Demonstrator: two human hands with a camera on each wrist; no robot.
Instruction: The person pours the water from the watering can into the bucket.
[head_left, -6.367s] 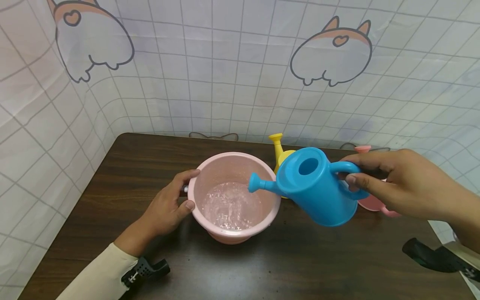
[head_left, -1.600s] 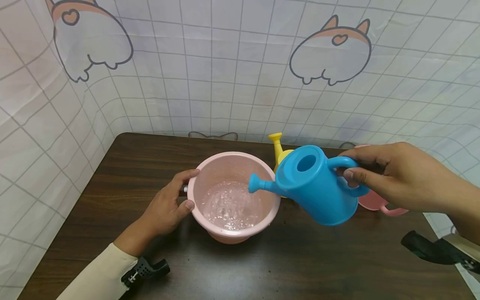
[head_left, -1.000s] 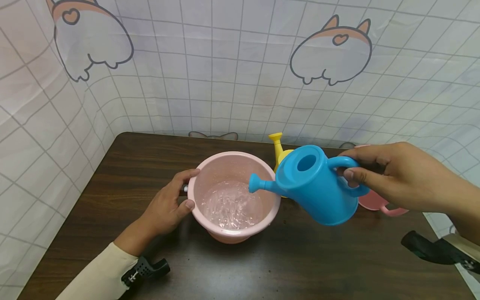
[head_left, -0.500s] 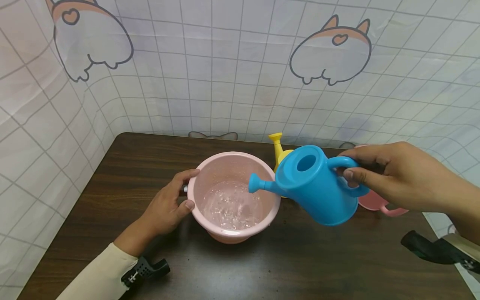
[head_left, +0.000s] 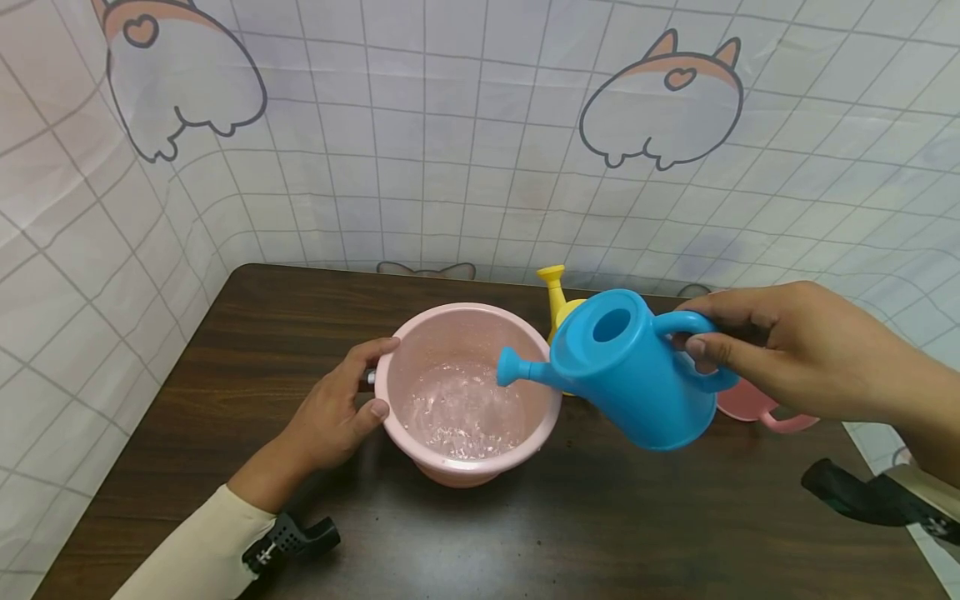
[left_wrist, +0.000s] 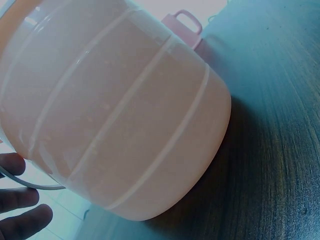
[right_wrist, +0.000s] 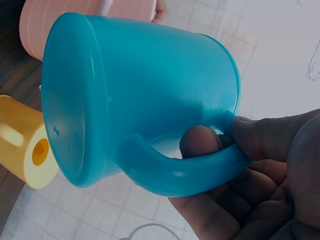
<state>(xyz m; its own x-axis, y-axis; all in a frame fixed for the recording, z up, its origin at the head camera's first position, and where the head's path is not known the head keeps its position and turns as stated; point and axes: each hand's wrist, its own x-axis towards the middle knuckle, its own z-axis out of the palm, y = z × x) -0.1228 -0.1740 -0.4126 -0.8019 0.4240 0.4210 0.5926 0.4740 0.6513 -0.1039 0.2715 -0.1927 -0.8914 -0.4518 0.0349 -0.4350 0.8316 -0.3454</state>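
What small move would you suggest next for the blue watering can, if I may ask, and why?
I would probably have the right grip tip the blue watering can slightly more: it is tilted, its spout points over the pink bucket, and the left grip holds the rim, which should help keep the bucket from shifting.

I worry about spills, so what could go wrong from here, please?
The blue can has its spout over the bucket, near the rim; if the right hand drifts away, the table might get wet. The left hand holds the rim; a tug might splash the water. The yellow can sits behind the blue one and could get knocked.
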